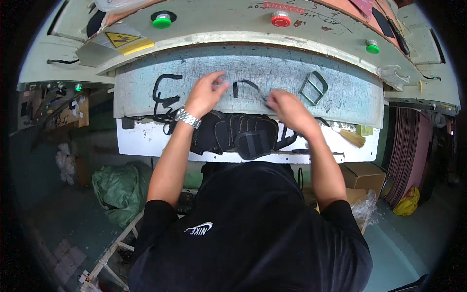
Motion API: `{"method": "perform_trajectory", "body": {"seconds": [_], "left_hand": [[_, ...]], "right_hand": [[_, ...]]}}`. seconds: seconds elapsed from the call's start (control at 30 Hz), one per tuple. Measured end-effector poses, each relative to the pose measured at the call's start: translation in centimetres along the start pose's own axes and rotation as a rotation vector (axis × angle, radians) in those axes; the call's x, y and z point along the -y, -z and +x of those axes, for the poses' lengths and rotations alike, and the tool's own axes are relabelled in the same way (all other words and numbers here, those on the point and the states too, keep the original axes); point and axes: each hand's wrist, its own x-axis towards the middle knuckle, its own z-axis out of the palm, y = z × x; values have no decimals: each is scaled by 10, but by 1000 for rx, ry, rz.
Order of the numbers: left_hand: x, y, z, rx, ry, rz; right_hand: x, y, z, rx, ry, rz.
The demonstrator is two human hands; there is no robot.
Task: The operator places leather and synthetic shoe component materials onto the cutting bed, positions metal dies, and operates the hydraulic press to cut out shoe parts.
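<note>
My left hand (206, 92) hovers over the pale, scored work surface (194, 61), thumb and fingers apart and nothing between them. To its right is a thin, black curved strip (248, 83). My right hand (289, 107) has its fingers closed at that strip's right end, slightly blurred. A black C-shaped piece (155, 90) lies left of my left hand. On the right rests a dark green D-shaped metal cutting die (313, 88) with a crossbar. Black padded pieces with stitched seams (233, 131) are gathered nearest my body, below both hands.
A machine beam (224, 38) spans the far side, bearing a red button (280, 19) and green buttons (162, 20). A straw brush (352, 137) lies on the white ledge (141, 141) at right. Below stand a cardboard box (362, 175) and a green sack (116, 190).
</note>
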Motion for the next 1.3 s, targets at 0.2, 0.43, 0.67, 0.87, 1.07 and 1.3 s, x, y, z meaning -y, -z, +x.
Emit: {"method": "perform_trajectory", "body": {"seconds": [0.2,0.43,0.67,0.87,1.07,1.3], "left_hand": [[35,49,-13,-199,62,7],[-25,75,-6,-279,-46,-54],[-153,160,80,-590,-404,96],[-185,180,161,-174,126,288],[-174,170,186,-213,189,101],[-191,160,196,-230,157,285]], "right_hand": [[-84,70,-125,203,-301,-72],[-85,88,-141,-147,-447,-455],[50,158,-28,-717,285,-150],[121,215,101,-517,-135,-221],[164,194,160,-517,-139,-189],[148,202,201,-428,-114,-134]]}}
